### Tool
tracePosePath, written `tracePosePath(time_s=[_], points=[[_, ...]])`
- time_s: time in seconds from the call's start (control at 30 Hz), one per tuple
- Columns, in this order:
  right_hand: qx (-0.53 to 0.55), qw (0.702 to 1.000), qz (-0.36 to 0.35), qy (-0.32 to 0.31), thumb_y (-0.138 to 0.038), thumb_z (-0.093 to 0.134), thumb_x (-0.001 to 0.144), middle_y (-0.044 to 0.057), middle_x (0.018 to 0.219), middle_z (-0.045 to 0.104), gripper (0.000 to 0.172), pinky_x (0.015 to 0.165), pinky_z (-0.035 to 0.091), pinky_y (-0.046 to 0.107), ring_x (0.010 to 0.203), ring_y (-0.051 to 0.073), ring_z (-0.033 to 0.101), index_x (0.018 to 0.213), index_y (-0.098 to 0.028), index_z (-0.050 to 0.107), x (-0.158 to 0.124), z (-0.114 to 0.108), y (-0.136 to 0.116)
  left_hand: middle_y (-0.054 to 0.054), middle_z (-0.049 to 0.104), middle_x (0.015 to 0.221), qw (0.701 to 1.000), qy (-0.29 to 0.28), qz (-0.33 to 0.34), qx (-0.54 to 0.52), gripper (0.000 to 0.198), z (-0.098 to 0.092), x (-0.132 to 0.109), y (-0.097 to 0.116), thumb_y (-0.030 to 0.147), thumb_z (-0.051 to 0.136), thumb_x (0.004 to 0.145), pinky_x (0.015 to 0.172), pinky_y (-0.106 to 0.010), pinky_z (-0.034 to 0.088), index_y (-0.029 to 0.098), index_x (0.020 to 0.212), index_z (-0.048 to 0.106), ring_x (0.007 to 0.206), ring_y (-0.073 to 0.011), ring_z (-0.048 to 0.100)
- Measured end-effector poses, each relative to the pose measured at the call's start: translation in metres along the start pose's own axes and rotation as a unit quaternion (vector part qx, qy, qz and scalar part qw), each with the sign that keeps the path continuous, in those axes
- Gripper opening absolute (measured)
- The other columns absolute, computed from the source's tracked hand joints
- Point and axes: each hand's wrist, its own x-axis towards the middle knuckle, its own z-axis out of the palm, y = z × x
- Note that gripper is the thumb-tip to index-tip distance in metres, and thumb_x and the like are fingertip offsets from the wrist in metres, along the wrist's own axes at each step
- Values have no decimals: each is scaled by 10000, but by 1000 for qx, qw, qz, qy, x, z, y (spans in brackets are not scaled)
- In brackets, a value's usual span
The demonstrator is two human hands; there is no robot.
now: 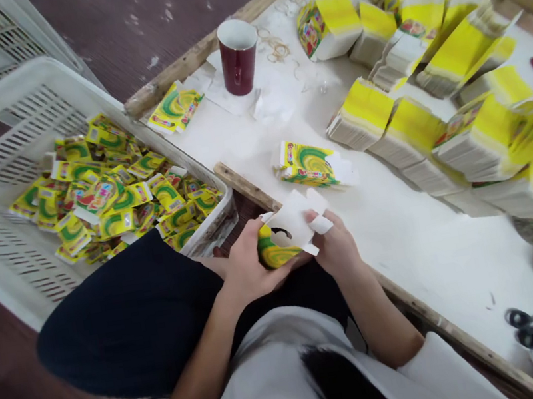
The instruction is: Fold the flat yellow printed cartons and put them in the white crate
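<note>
Above my lap, my left hand [247, 266] is wrapped round a small yellow and green cardboard box [277, 250], its end flaps standing out white. The fingers of my right hand [337, 245] pinch a white flap at the box's right side. A dark round cut-out shows in the white card. Just beyond my hands, on the white table [424, 269], lies another crayon-style box [311, 164] with its white end flap sticking out to the right.
To the left, a white plastic crate [0, 150] holds many small yellow-green boxes [108, 191]. A maroon cup [239, 59] stands near a flat carton [176, 108]. Stacks of folded yellow cartons [411, 126] fill the table's right side. Scissors [524, 327] lie lower right.
</note>
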Motion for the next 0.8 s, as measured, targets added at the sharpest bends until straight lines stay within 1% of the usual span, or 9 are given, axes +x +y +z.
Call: tracePosePath(time_s=[0.1,0.17,0.27,0.33,0.4,0.5,0.57,0.7,0.8], points=[[131,985,107,-39,-692,601,770,94,770,737,483,672,615,433,834,316,723,847,-219,669,-1,20,15,-77,680,1133,1000,26,-6,4,776,5,-6,-5,360,897,605,899,-396,545,229,1273,524,1007,-275,686],[155,979,125,-39,-743,613,732,96,757,739,532,685,620,426,856,316,728,845,-226,674,-2,30,23,-98,669,1191,1000,18,-20,15,846,6,-8,-8,391,882,637,945,-411,530,227,1349,456,1067,-287,678],[131,988,85,-14,-876,557,686,93,780,742,683,702,607,408,891,308,727,889,-237,685,-3,31,29,-129,652,1249,999,-2,-28,36,922,6,-6,-7,426,861,674,997,-422,508,213,1430,377,1151,-304,653],[107,994,31,-9,-952,495,651,102,846,747,793,710,596,408,922,312,721,941,-239,684,-4,23,29,-137,635,1287,998,6,-21,57,905,6,-3,-5,444,850,688,1007,-418,501,215,1430,386,1200,-313,629],[77,996,-20,-26,-976,470,638,112,953,744,843,730,585,406,962,311,711,998,-240,667,-7,14,28,-129,632,1280,996,21,-8,85,853,6,-1,-4,474,842,692,978,-406,508,223,1398,434,1190,-312,628],[28,996,-66,-44,-939,490,686,98,1017,720,786,760,568,388,958,283,694,1026,-243,625,-12,1,27,-101,664,1124,989,32,32,140,730,7,1,-7,518,813,715,870,-381,511,223,1321,532,1030,-294,655],[-6,997,-78,-29,-875,534,741,56,902,698,665,725,552,356,844,239,675,946,-244,591,-12,-6,25,-94,666,1040,976,41,65,202,586,7,1,-11,501,784,753,834,-380,477,226,1239,610,947,-285,634],[-73,997,-16,-31,-651,726,749,-37,612,582,474,547,452,265,555,135,540,745,-232,505,-8,-11,15,-105,662,1053,931,66,109,343,289,6,-1,-13,365,700,844,875,-419,384,254,1111,694,953,-281,570],[-59,997,37,-37,-517,753,720,-39,566,588,369,519,436,257,509,121,524,736,-215,541,-4,-7,6,-101,644,1079,907,82,150,386,246,8,-4,-10,262,637,875,918,-446,337,286,1110,708,990,-279,530]])
